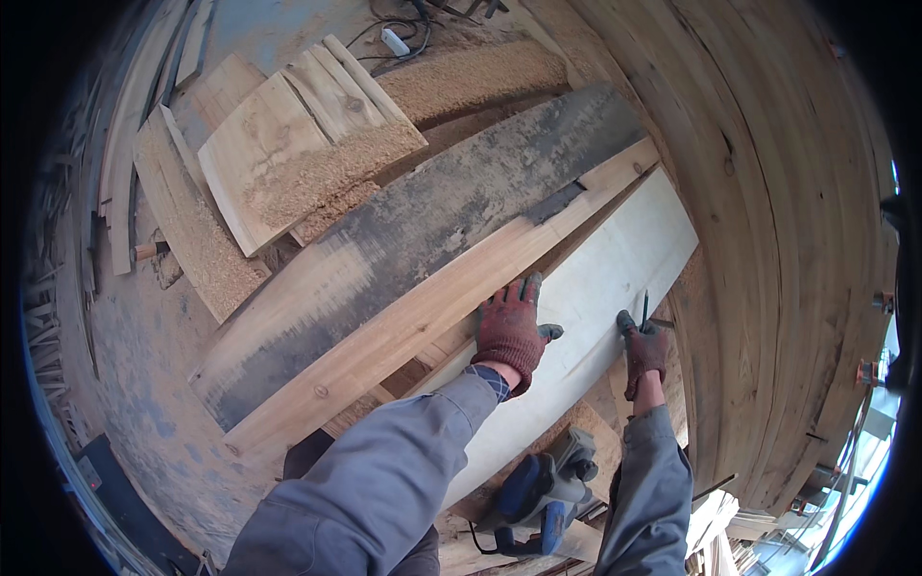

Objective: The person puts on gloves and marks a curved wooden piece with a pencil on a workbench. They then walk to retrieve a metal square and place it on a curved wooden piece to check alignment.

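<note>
A long white board point(615, 259) lies slantwise in front of me. My left hand point(509, 331), in a dark red knit glove, rests on its left edge with the fingers stretched out and the thumb apart. Close to the board's right edge, my right hand point(646, 357), gloved alike, is closed around a thin dark pencil-like marker point(645, 302) that stands nearly upright over the white surface. Whether its tip touches the board I cannot tell. Left of the white board runs a long plank point(432, 300), pale along one side, beside a blackened strip point(461, 206).
A blue and grey corded power tool point(528, 490) sits between my forearms, below the white board. Sawdust-covered short boards point(279, 144) lie at the upper left. Large brown timber slabs point(759, 192) fill the right side. A white plug-like piece point(395, 41) with dark cable lies at the top.
</note>
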The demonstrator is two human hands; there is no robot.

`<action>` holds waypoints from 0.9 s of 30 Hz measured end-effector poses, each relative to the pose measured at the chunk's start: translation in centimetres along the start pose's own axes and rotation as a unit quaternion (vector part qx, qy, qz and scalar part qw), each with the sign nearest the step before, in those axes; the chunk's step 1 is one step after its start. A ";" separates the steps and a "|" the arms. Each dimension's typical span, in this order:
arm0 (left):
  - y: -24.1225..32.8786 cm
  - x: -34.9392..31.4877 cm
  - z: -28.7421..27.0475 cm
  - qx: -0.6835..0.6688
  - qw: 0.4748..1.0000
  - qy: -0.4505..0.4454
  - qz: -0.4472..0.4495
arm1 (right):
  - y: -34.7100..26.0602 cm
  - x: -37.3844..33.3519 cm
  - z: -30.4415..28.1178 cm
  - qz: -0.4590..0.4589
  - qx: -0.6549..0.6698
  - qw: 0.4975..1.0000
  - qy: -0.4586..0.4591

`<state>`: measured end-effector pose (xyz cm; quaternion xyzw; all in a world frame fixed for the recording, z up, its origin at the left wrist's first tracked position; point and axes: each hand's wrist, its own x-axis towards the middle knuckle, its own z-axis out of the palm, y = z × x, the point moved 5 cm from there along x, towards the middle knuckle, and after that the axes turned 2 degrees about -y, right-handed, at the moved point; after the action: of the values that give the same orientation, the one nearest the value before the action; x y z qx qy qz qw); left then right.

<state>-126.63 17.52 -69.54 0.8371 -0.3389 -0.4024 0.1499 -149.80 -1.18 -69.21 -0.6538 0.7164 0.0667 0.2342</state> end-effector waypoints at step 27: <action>7.0 -0.4 5.0 0.218 0.945 0.112 0.217 | 3.4 6.5 -6.4 -0.100 0.384 0.917 0.050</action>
<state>-133.79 12.79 -68.77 0.7951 -0.5727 -0.1805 0.0848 -154.93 -9.18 -67.04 -0.5845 0.6287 -0.2700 0.4360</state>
